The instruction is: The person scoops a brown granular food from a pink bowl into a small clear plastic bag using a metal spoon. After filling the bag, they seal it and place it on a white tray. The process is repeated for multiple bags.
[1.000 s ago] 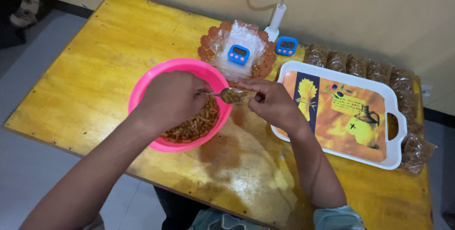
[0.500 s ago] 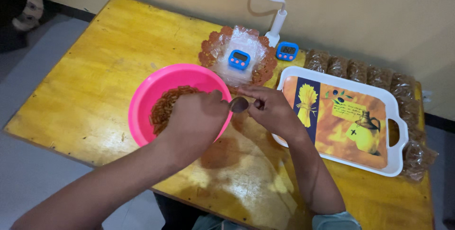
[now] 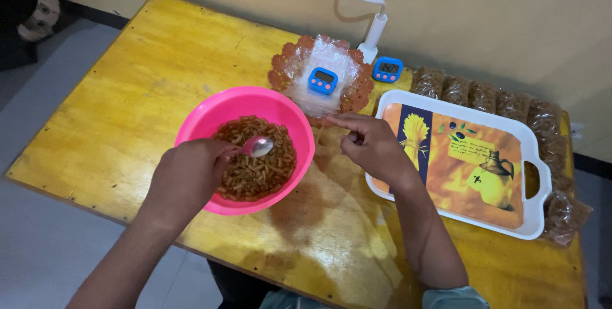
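On yellow table (image 3: 127, 92), pink bowl (image 3: 210, 108) of brown macaroni sat as landmark. Right of bowl: tray (image 3: 529, 175), empty right hand (image 3: 376, 146), fingers loosely curled. Over bowl: left hand (image 3: 188, 178) clamped on spoon (image 3: 258, 146). Best scooped shallow, kept level w/ rim.

spoon (image 3: 258, 146): shiny metal | bowl (image 3: 210, 111): glossy pink plastic | table (image 3: 146, 73): varnished wood, worn | tray (image 3: 532, 220): glossy plastic

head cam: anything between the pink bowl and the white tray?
The right hand hovers in that gap above bare yellow table, between pink bowl and white tray; head view.
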